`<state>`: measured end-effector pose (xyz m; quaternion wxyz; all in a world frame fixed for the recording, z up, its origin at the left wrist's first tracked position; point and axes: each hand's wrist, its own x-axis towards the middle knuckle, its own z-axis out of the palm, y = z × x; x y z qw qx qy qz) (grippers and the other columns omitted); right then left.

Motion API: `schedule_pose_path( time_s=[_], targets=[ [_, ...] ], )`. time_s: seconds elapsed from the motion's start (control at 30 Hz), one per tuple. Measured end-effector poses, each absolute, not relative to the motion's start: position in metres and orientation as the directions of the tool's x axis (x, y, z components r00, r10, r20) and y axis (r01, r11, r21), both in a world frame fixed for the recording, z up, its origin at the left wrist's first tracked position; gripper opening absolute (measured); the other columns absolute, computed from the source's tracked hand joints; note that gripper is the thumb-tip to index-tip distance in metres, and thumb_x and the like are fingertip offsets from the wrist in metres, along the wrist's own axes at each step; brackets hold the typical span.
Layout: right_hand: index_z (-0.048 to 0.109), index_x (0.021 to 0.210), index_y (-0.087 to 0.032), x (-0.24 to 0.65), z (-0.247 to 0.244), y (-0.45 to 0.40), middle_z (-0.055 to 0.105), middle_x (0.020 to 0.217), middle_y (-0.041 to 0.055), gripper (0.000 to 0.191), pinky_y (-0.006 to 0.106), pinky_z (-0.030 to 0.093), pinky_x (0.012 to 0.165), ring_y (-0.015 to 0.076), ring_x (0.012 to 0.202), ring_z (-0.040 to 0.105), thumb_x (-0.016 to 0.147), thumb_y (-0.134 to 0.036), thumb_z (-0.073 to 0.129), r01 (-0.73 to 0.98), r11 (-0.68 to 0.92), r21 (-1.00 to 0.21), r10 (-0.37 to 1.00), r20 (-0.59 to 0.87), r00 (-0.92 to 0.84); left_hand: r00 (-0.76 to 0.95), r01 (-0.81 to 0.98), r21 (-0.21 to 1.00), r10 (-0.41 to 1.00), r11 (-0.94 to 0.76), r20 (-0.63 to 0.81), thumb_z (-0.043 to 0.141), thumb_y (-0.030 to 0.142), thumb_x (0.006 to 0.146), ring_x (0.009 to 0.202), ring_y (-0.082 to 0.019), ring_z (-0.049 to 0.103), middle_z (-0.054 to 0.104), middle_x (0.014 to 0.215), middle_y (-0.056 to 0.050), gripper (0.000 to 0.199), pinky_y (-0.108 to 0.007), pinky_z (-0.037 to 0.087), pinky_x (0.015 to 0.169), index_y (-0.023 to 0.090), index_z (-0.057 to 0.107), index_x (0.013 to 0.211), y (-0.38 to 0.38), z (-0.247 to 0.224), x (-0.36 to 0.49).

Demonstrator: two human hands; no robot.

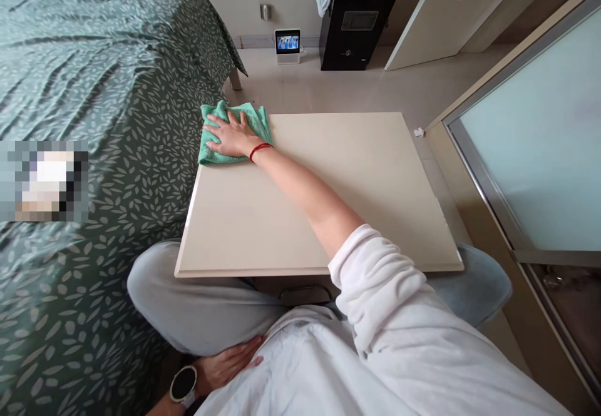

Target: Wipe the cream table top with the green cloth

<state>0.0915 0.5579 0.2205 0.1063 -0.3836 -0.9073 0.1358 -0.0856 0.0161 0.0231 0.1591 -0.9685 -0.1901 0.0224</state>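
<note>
My right hand lies flat on a folded green cloth, fingers spread, with a red string bracelet at the wrist. The cloth covers the far left corner of a small cream-coloured table and hangs slightly past its edge. My right arm stretches across the tabletop from the near right. Down by my lap, my left hand rests against my thigh and shirt, its fingers extended and holding nothing visible. A round watch is on that wrist.
A bed with a green leaf-patterned sheet runs along the left. At the back stand a small lit screen and a black cabinet with clothes on top. An open door and a frosted-panel cabinet flank the right.
</note>
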Motion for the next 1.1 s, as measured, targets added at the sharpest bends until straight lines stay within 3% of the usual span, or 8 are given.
schedule_pose_path(
  time_s=[0.23,0.33,0.47,0.63,0.7,0.8,0.97,1.1],
  targets=[
    [0.074,0.173,-0.018,0.106,0.230,0.492,0.039,0.200,0.0079,0.064,0.077,0.021,0.150,0.0502,0.187,0.030,0.121,-0.049,0.053,0.470,0.849,-0.241,0.486,0.012,-0.874,0.937,0.349,-0.300,0.330,-0.888,0.112,0.095,0.065,0.094,0.194,-0.034,0.012,0.036,0.204,-0.002,0.063,-0.052,0.004,0.162,0.037,0.088,0.150,0.021,0.007,-0.089],
    [0.054,0.191,-0.032,0.117,0.235,0.442,0.032,0.205,0.0049,0.070,0.078,0.021,0.153,0.0461,0.191,0.024,0.122,-0.044,0.055,0.349,0.920,-0.176,0.341,-0.075,-0.937,0.921,0.385,-0.279,0.349,-0.880,0.172,0.095,0.057,0.092,0.194,-0.035,0.012,0.038,0.203,-0.002,0.054,-0.051,0.006,0.162,0.036,0.092,0.142,0.022,0.007,-0.087],
    [0.041,0.197,-0.038,0.145,0.243,0.373,0.023,0.209,-0.0019,0.072,0.076,0.022,0.153,0.0422,0.193,0.020,0.126,-0.046,0.047,0.103,0.989,-0.108,0.088,-0.138,-0.986,0.934,0.357,-0.269,0.336,-0.895,0.120,0.088,0.051,0.102,0.194,-0.029,0.012,0.040,0.202,0.005,0.048,-0.045,0.005,0.161,0.043,0.090,0.149,0.031,0.020,-0.084],
    [0.051,0.192,-0.041,0.165,0.242,0.336,0.023,0.208,-0.0071,0.076,0.070,0.029,0.152,0.0378,0.194,0.020,0.117,-0.032,0.059,-0.138,0.988,-0.070,-0.145,-0.108,-0.984,0.930,0.359,-0.215,0.330,-0.908,0.159,0.090,0.050,0.104,0.193,-0.030,0.013,0.047,0.197,0.004,0.043,-0.044,0.007,0.161,0.040,0.093,0.146,0.038,0.034,-0.082],
    [0.052,0.191,-0.044,0.155,0.238,0.345,0.026,0.207,-0.0060,0.071,0.075,0.027,0.151,0.0372,0.194,0.019,0.120,-0.036,0.057,-0.095,0.990,-0.107,-0.104,-0.083,-0.991,0.926,0.369,-0.213,0.340,-0.905,0.161,0.094,0.050,0.102,0.194,-0.030,0.012,0.049,0.196,0.005,0.042,-0.042,0.009,0.161,0.041,0.094,0.143,0.037,0.034,-0.081],
    [0.050,0.191,-0.045,0.121,0.231,0.380,0.031,0.206,-0.0005,0.066,0.084,0.023,0.149,0.0409,0.193,0.020,0.125,-0.047,0.053,0.116,0.979,-0.169,0.106,-0.071,-0.992,0.924,0.378,-0.204,0.354,-0.903,0.148,0.098,0.052,0.099,0.193,-0.029,0.011,0.048,0.196,0.006,0.045,-0.042,0.009,0.161,0.041,0.094,0.143,0.033,0.030,-0.082],
    [0.061,0.186,-0.025,0.073,0.220,0.464,0.039,0.202,0.0119,0.067,0.088,0.019,0.147,0.0501,0.189,0.028,0.124,-0.050,0.054,0.476,0.842,-0.256,0.488,-0.016,-0.872,0.927,0.368,-0.156,0.348,-0.917,0.139,0.093,0.048,0.105,0.192,-0.027,0.018,0.047,0.196,-0.001,0.045,-0.039,0.015,0.159,0.035,0.090,0.148,0.027,0.021,-0.084],
    [0.064,0.183,-0.019,0.088,0.219,0.522,0.032,0.205,0.0130,0.074,0.085,0.012,0.149,0.0491,0.190,0.023,0.122,-0.058,0.048,0.648,0.677,-0.349,0.695,0.010,-0.719,0.921,0.378,-0.124,0.358,-0.918,0.155,0.086,0.038,0.112,0.186,-0.020,0.039,0.063,0.184,-0.002,0.035,-0.031,0.033,0.151,0.032,0.090,0.146,0.025,0.020,-0.083]
  ],
)
